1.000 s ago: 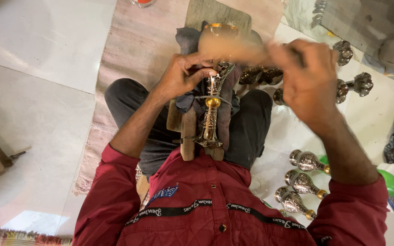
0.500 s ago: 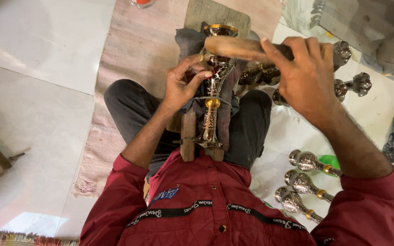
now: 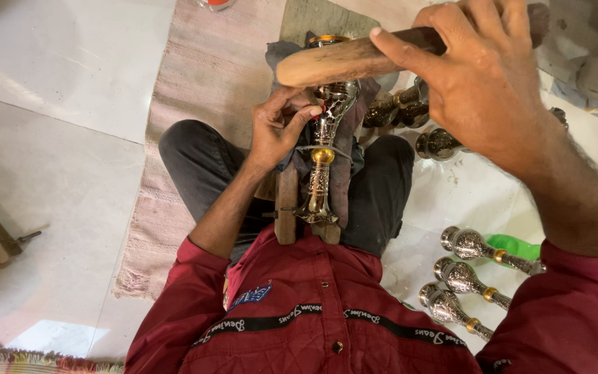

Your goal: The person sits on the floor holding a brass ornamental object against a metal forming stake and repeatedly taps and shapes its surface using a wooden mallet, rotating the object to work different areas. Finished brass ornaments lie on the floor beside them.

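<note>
Ornate metal stem worked over the lap.
The left hand [image 3: 278, 128] pinches the silver stem [image 3: 322, 163] (long axis running away from the body, bulb end farthest); the right hand [image 3: 482, 83] grips a wooden mallet [image 3: 344, 61] lying crosswise above.

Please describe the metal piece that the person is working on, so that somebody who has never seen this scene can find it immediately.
Start at the lap of the seated person in the red shirt. A wooden block with dark cloth lies between the legs, and on it lies the silver goblet-shaped piece, which the left hand touches. Unlike the similar pieces on the floor, it is strapped down, under the wooden mallet in the right hand.
</note>
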`<state>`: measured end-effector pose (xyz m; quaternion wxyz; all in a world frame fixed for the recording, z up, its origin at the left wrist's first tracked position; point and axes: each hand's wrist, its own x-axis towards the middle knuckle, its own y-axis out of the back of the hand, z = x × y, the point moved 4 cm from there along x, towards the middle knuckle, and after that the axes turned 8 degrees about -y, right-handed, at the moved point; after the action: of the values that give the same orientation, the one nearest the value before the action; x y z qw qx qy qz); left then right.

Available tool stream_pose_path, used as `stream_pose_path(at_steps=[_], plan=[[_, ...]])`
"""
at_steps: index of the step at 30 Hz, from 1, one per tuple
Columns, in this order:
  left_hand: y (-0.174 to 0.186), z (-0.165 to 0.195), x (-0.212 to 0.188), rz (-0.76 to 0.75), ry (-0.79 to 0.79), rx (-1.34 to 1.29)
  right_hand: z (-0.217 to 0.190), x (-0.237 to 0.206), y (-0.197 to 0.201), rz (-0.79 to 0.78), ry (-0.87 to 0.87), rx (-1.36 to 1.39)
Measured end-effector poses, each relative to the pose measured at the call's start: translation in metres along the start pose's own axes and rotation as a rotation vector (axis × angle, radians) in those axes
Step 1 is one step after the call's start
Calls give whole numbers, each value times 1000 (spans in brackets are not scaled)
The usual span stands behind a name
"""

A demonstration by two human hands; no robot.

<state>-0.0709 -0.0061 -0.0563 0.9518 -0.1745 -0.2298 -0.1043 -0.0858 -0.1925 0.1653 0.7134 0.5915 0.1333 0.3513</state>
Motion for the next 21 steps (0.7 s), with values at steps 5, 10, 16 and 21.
stream_pose_path(at_steps=[5, 10, 16, 21], plan=[[0, -2, 0, 36, 52, -13, -8, 2, 1, 12, -50, 96], [0, -6, -2, 43, 72, -33, -7, -4, -5, 40, -140, 228], [5, -4, 3, 44, -124, 47, -10, -43, -32, -12, -205, -115], [17, -3, 25, -15, -89, 54, -3, -94, -83, -76, -505, 298]])
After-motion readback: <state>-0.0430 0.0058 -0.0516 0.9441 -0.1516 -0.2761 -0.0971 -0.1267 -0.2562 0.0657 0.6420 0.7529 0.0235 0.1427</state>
